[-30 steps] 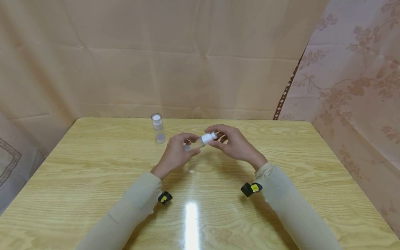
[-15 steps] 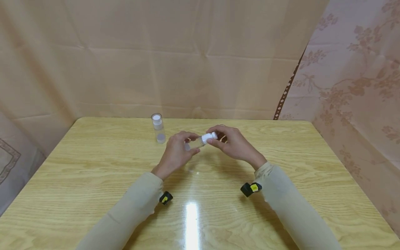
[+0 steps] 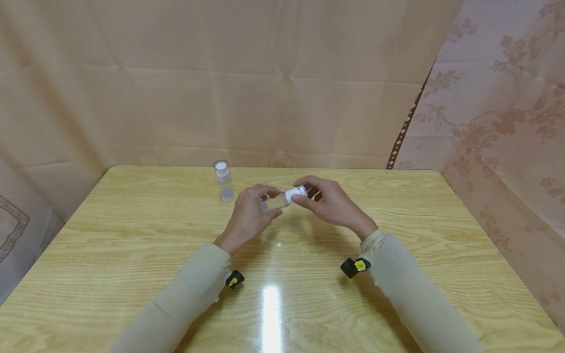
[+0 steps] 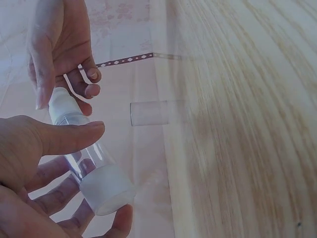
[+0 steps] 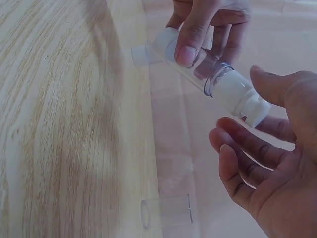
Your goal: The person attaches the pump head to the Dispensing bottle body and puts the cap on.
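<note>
1. Spare bottle [image 3: 223, 181]: upright on desk [image 3: 154, 255], near the back edge. Clear cover over white top.
2. Left hand [image 3: 252, 211]: gripping the clear body of the pump bottle [image 3: 287, 197], thumb one side, fingers the other.
3. Pump bottle: in the air over desk, between both hands, tilted, white top pointing right.
4. Clear tube [image 5: 168, 212]: standing on desk near the back edge, seen in wrist views.
5. Right hand [image 3: 328, 202]: thumb and index finger pinching the white top, other fingers loosely curled.
</note>
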The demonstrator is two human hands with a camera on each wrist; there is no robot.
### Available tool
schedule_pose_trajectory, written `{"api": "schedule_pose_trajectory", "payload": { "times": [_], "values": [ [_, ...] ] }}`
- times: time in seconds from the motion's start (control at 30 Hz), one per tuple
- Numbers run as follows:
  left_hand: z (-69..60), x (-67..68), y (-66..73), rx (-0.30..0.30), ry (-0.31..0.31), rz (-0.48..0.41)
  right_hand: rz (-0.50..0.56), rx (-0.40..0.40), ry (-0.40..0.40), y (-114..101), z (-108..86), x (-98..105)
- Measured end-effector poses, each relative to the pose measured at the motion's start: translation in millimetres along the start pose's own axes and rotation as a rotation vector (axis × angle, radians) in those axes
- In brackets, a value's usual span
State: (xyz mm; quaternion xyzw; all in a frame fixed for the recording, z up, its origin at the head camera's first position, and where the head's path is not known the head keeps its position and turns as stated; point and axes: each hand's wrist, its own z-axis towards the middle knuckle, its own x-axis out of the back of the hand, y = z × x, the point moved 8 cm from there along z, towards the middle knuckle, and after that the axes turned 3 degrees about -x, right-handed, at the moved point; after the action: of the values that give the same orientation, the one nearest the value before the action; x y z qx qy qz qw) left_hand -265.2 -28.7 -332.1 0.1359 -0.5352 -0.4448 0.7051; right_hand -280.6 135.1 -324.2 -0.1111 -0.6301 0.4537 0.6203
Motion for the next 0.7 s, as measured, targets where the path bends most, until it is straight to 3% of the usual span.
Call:
{"api": "schedule_pose_trajectory", "payload": {
  "times": [0.17,0.5,0.7],
  "values": [
    [0.5,-1.2,-3.4,0.026,-0.021,-0.027,0.017,0.046,-0.007,-3,-0.3,1],
    [0.6,-6.7,-9.7,0.088,-0.134,-0.058,0.025,0.107,-0.001,-9,-2.4,2],
    [-0.1,-7.9,-9.8,0.084,-0.142,-0.063,0.022,0.111,0.005,-10,-2.5,1]
  ]
}}
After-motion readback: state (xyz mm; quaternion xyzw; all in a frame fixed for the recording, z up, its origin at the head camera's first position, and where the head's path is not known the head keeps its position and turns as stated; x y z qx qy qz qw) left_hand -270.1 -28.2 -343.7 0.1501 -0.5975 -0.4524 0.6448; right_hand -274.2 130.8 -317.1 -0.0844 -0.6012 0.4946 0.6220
